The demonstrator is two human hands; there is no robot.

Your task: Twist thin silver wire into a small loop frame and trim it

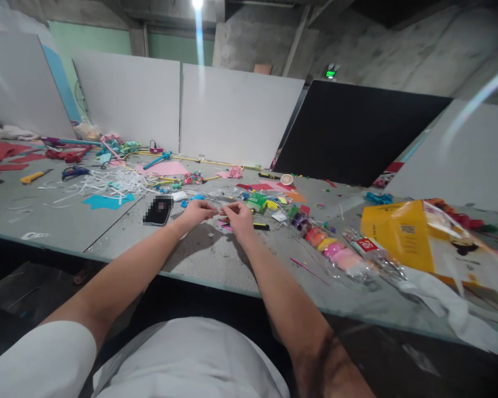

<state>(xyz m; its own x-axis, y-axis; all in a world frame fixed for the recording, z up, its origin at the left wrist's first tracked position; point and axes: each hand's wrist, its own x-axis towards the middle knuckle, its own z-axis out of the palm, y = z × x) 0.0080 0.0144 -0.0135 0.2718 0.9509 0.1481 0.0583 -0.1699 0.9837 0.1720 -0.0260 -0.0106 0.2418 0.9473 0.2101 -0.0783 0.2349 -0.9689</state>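
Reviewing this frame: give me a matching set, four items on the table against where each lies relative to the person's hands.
Items:
1. phone
2. yellow bag
3. green box
4. yellow cutter

Places:
A. far off to the left
B. just beyond the right hand
C. close beside the left hand, on its left
D. far off to the right

Pairs: 1-C, 2-D, 3-B, 4-A

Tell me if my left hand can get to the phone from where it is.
Probably yes. The phone lies flat just beside the left hand, with only bare table between them. That hand is busy, though, meeting the right hand over something small.
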